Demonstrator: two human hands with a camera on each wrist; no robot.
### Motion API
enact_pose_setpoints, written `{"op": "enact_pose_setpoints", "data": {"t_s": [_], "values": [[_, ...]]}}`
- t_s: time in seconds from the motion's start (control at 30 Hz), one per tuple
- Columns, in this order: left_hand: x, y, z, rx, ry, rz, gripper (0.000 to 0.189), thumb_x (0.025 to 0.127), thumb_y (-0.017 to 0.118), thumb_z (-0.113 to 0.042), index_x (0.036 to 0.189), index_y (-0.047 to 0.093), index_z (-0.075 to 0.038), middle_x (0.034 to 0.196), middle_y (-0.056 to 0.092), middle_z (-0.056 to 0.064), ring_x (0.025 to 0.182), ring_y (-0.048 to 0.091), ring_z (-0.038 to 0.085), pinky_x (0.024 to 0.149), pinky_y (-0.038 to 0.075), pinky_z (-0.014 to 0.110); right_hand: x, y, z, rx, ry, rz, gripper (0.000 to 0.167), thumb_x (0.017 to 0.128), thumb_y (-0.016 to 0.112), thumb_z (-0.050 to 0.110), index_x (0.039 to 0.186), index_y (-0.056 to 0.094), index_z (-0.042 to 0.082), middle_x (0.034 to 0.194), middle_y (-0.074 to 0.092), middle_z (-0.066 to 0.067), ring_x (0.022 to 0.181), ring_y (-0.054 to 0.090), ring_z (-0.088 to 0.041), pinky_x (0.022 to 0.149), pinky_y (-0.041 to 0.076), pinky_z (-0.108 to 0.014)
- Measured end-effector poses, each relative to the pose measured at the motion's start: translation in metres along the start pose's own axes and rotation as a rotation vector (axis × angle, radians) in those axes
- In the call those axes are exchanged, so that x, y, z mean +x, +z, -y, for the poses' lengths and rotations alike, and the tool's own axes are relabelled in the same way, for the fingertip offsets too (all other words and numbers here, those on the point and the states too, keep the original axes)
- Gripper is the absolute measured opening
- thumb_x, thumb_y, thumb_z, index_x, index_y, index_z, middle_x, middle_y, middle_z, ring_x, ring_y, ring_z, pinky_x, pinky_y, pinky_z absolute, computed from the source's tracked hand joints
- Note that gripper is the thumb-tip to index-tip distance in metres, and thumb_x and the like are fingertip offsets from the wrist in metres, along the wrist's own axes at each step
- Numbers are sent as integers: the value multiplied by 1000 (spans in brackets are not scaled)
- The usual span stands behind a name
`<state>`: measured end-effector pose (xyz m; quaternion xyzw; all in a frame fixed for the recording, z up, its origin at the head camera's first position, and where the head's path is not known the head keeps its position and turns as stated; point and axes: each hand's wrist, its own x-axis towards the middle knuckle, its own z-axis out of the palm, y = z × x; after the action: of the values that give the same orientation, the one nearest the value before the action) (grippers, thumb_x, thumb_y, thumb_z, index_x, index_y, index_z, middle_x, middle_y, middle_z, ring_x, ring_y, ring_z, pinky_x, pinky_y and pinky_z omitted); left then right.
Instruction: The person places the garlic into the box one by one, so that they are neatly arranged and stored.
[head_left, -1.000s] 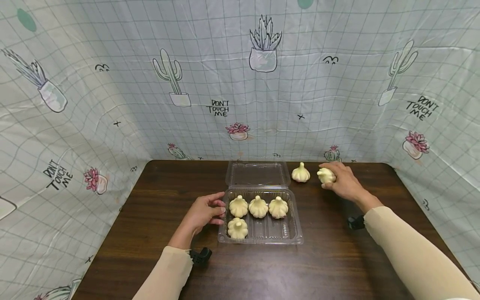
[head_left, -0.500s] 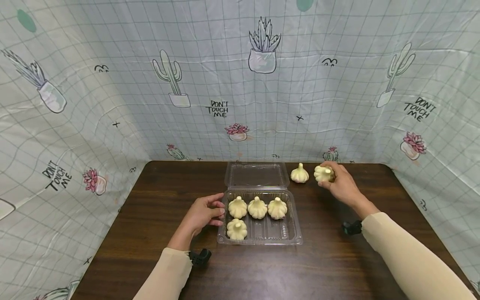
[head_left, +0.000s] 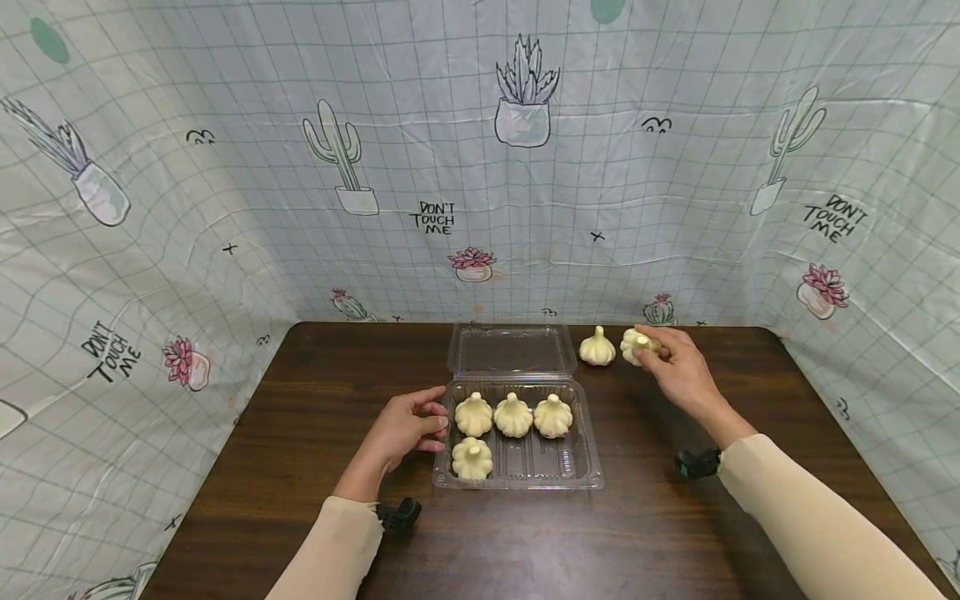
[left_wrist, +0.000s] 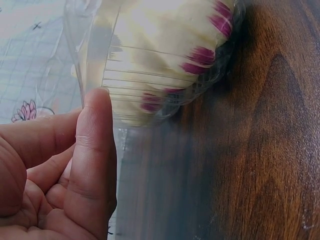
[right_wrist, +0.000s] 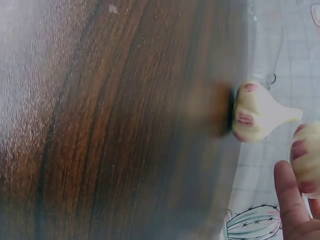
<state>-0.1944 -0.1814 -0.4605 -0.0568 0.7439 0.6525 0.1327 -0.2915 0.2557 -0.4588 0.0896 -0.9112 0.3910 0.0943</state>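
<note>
My right hand [head_left: 681,368] holds a garlic bulb [head_left: 636,345] between thumb and fingers, off the table; part of that bulb also shows at the edge of the right wrist view. Just left of it, another garlic bulb [head_left: 597,348] stands on the table, stem up. A clear plastic clamshell box [head_left: 540,482] lies with its lid [head_left: 513,350] folded back. Several garlic bulbs sit inside: a back row, plus one garlic bulb [head_left: 472,459] at the front left. My left hand [head_left: 403,427] pinches the box's left rim between thumb [left_wrist: 95,130] and fingers.
The dark wooden table [head_left: 480,542] reaches back to a patterned curtain [head_left: 480,150] that also encloses both sides. The opened lid lies close to the table's back edge, left of the standing bulb.
My right hand has moved left with the garlic bulb, lifting and turning it slightly toward the standing bulb. The left hand and the box have stayed in place.
</note>
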Motion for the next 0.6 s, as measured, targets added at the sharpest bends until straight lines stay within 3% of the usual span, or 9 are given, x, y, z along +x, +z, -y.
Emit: {"op": "enact_pose_setpoints", "data": {"t_s": [0.1,0.17,0.27,0.43,0.6], "values": [[0,0,0,-4,-2,-2,60,100,64,9,157,50,-4,114,62,16,83,66,20,66,66,30,-1,0,3,-8,15,3,51,108,62,37,152,59,12,144,54,-23,90,67,-13,70,51,-20],[0,0,0,-8,-1,-1,60,100,64,9,157,50,-4,114,62,16,83,66,20,66,66,30,-2,0,5,-11,16,-8,50,107,64,39,149,61,13,135,61,-22,85,70,-12,67,53,-21],[0,0,0,-14,-1,1,60,99,64,9,157,51,-4,114,62,16,83,66,20,66,66,30,-4,1,8,-17,2,-45,44,105,69,33,143,66,13,132,65,-19,93,73,-22,70,53,-21],[-2,-1,0,-14,6,11,60,100,64,9,157,50,-3,115,61,18,83,66,20,66,66,29,-7,3,13,10,-44,-113,38,99,74,16,136,71,7,144,58,-20,113,66,-40,83,46,-12],[-2,-1,0,-10,12,17,60,100,63,9,157,49,-2,116,61,19,83,66,19,66,66,29,-10,2,19,23,-1,-121,39,99,77,25,135,73,10,133,70,-19,106,75,-37,69,49,-7]]}}
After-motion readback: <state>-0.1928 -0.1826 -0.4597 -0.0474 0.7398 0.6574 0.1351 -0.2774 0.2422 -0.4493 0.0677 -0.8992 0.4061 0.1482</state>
